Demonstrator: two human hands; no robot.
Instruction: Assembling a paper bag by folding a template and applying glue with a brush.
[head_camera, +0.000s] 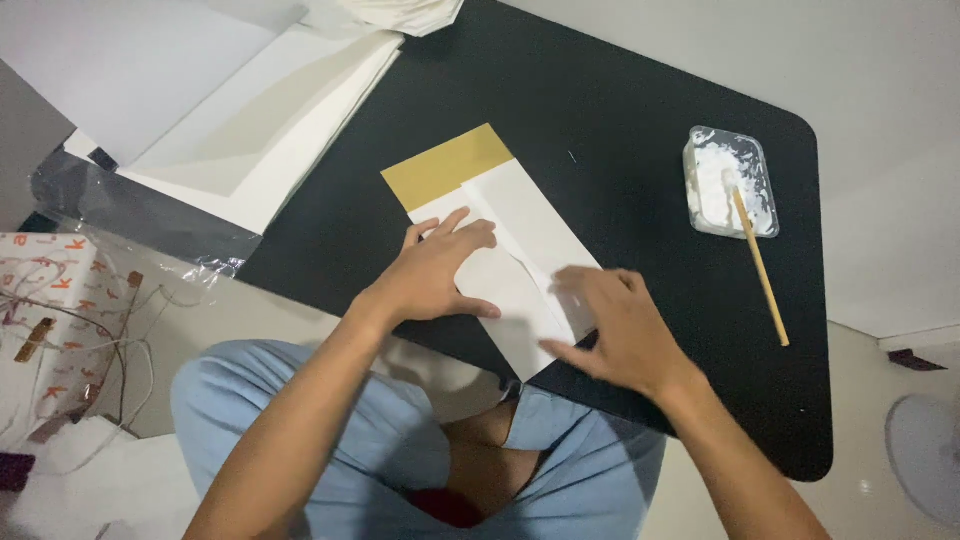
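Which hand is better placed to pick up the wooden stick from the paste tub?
Probably the right hand: it lies on the folded paper nearer the stick in the tub. The left hand is farther.

White folded paper (520, 250), gold strip at far end, flat on black mat (650, 130)
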